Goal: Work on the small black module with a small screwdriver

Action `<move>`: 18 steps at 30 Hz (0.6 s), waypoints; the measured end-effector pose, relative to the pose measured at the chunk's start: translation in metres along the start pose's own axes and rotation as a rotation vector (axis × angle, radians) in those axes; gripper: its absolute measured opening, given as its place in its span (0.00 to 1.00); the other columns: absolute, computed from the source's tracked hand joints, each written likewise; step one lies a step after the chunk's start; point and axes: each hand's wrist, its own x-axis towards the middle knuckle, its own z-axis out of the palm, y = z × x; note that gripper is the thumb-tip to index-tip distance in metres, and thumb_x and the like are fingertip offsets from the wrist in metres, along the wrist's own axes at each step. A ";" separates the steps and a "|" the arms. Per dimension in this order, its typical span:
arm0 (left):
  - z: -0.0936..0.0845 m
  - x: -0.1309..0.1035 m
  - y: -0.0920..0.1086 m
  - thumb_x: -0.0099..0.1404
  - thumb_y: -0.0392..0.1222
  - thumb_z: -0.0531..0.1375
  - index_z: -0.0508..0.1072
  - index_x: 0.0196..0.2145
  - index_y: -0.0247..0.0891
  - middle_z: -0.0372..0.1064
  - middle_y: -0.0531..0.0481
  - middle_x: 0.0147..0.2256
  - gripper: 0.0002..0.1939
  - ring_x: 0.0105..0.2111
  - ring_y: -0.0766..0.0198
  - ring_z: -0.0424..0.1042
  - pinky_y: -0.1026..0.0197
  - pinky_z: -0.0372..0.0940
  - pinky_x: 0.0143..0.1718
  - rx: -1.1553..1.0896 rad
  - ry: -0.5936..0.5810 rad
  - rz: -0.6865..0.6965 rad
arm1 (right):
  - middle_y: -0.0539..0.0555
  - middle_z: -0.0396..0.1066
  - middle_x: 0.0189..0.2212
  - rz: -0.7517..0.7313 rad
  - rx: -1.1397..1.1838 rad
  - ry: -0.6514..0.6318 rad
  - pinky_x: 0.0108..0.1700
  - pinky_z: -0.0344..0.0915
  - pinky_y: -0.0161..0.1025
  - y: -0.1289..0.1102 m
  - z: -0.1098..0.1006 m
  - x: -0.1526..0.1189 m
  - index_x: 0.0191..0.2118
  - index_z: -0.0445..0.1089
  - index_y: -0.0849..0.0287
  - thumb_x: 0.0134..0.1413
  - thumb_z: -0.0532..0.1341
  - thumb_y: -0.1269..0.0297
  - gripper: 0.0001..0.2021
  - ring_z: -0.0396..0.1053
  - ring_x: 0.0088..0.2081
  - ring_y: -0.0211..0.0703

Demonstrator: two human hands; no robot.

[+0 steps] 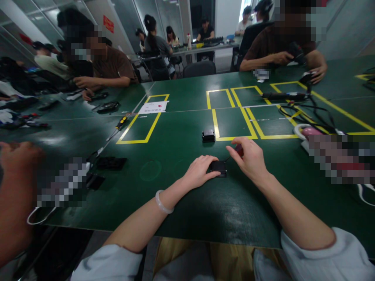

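Observation:
A small black box (218, 168) lies on the green table in front of me. My left hand (202, 170) is closed around it, thumb along its near edge and fingers along its far side. In my right hand (247, 158) is a screwdriver (239, 149) with a dark reddish handle. Its thin shaft slants down to the left, toward the box's right far corner; whether the tip touches cannot be made out. Beyond my hands sits a second black box (208, 136), near the corner of a yellow tape outline.
Yellow tape outlines (234, 138) mark the green table (187, 214). A paper sheet (154, 107) and a yellow-black screwdriver (121, 123) lie left. Dark flat parts (111, 163) are nearer me. Black cables (318, 117) tangle on the right. Co-workers sit opposite; another person's arm (17, 187) enters left.

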 end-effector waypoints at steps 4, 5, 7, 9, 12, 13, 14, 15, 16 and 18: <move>0.001 0.000 0.000 0.66 0.54 0.57 0.64 0.50 0.41 0.67 0.47 0.45 0.20 0.45 0.55 0.66 0.53 0.62 0.47 0.001 -0.001 -0.003 | 0.51 0.68 0.29 -0.028 0.005 0.022 0.34 0.59 0.37 0.000 0.002 0.000 0.41 0.64 0.59 0.60 0.54 0.66 0.06 0.63 0.28 0.39; 0.001 0.000 0.000 0.66 0.54 0.57 0.64 0.50 0.41 0.67 0.47 0.45 0.20 0.45 0.55 0.66 0.53 0.62 0.47 0.003 -0.001 -0.005 | 0.51 0.69 0.30 -0.038 0.003 0.031 0.34 0.59 0.37 0.000 0.002 0.000 0.42 0.63 0.59 0.60 0.53 0.67 0.06 0.63 0.28 0.39; 0.001 0.000 0.000 0.66 0.55 0.57 0.64 0.50 0.41 0.67 0.47 0.45 0.20 0.44 0.55 0.66 0.53 0.62 0.47 0.008 -0.001 -0.007 | 0.51 0.69 0.30 -0.052 -0.006 0.045 0.35 0.59 0.37 0.001 0.003 0.000 0.43 0.63 0.58 0.60 0.53 0.67 0.07 0.63 0.28 0.39; 0.001 0.001 0.000 0.66 0.55 0.57 0.64 0.49 0.41 0.67 0.47 0.45 0.20 0.44 0.55 0.66 0.53 0.62 0.46 0.012 -0.002 -0.004 | 0.51 0.69 0.29 -0.058 -0.010 0.048 0.35 0.59 0.38 0.001 0.003 0.000 0.44 0.63 0.58 0.60 0.54 0.66 0.07 0.64 0.28 0.39; 0.001 0.001 0.000 0.66 0.55 0.57 0.64 0.50 0.41 0.67 0.47 0.45 0.20 0.44 0.55 0.66 0.54 0.62 0.47 0.015 0.003 0.003 | 0.50 0.68 0.27 -0.056 -0.016 0.037 0.33 0.59 0.37 0.001 0.002 0.000 0.40 0.64 0.58 0.59 0.56 0.63 0.06 0.63 0.27 0.39; 0.001 0.000 0.000 0.66 0.54 0.57 0.64 0.50 0.41 0.67 0.47 0.45 0.20 0.44 0.55 0.66 0.54 0.62 0.47 0.015 0.005 0.004 | 0.50 0.67 0.26 -0.057 -0.020 0.039 0.33 0.58 0.37 0.001 0.002 0.001 0.39 0.64 0.57 0.59 0.57 0.62 0.05 0.62 0.27 0.39; 0.001 0.000 0.000 0.66 0.54 0.57 0.64 0.50 0.41 0.67 0.48 0.45 0.20 0.44 0.55 0.66 0.54 0.62 0.47 0.014 0.006 0.004 | 0.49 0.67 0.26 -0.061 -0.025 0.042 0.32 0.58 0.37 0.001 0.001 0.001 0.38 0.64 0.57 0.59 0.57 0.63 0.05 0.62 0.26 0.39; 0.001 0.000 0.000 0.66 0.54 0.57 0.64 0.50 0.41 0.67 0.48 0.45 0.20 0.44 0.55 0.66 0.54 0.62 0.47 0.012 0.007 0.004 | 0.49 0.67 0.26 -0.067 -0.029 0.044 0.33 0.58 0.37 0.001 0.001 0.001 0.38 0.64 0.57 0.59 0.56 0.64 0.04 0.62 0.26 0.39; 0.001 0.000 -0.001 0.65 0.54 0.57 0.64 0.50 0.41 0.67 0.48 0.45 0.20 0.44 0.55 0.66 0.54 0.62 0.46 0.010 0.008 0.004 | 0.50 0.68 0.27 -0.074 -0.033 0.048 0.33 0.58 0.37 0.000 0.002 0.001 0.39 0.63 0.57 0.60 0.55 0.65 0.03 0.63 0.27 0.39; 0.002 0.000 -0.001 0.65 0.55 0.57 0.64 0.50 0.41 0.67 0.48 0.45 0.20 0.44 0.55 0.66 0.54 0.62 0.46 0.008 0.011 0.005 | 0.51 0.69 0.29 -0.080 -0.041 0.055 0.35 0.60 0.38 0.000 0.003 0.000 0.43 0.63 0.57 0.60 0.54 0.67 0.06 0.64 0.29 0.40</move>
